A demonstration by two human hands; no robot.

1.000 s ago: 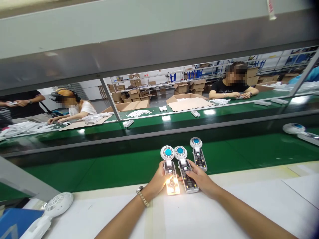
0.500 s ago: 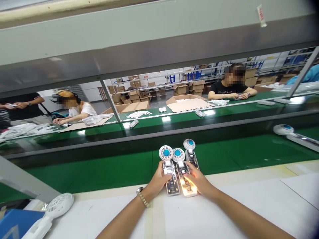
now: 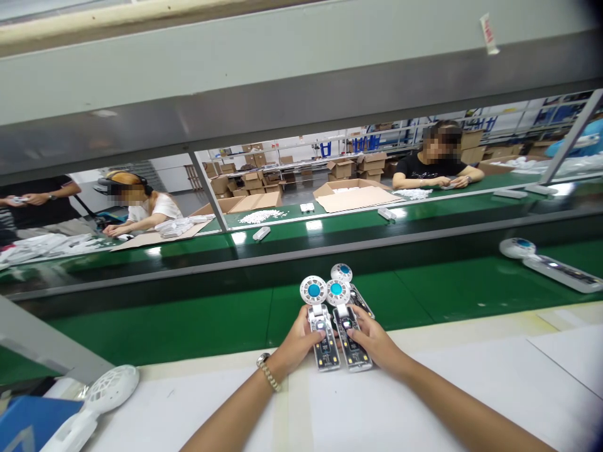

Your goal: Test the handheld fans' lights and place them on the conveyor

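My left hand (image 3: 301, 339) is wrapped round a clear-cased handheld fan (image 3: 326, 353) with a round white head and blue centre, the thumb on its front. Close beside it, my right hand (image 3: 372, 342) grips a second such fan (image 3: 357, 356), thumb also on the front. The two round heads touch or nearly touch, and neither body glows. Behind them a third fan (image 3: 362, 298) lies on the green belt (image 3: 188, 320), partly hidden by the right-hand fan and my fingers.
Another fan (image 3: 560, 270) lies on the belt at right. At lower left are a white fan shell (image 3: 113, 386) and a blue box (image 3: 32, 417). Across the far belt (image 3: 292, 235), people sit near cardboard (image 3: 353, 198) and white parts (image 3: 261, 216). A metal beam (image 3: 282, 94) crosses above.
The orange glow in the right-hand fan has gone out. The fans on the near belt have shifted left, while pieces on the far belt have moved right. Both hands keep their holds.
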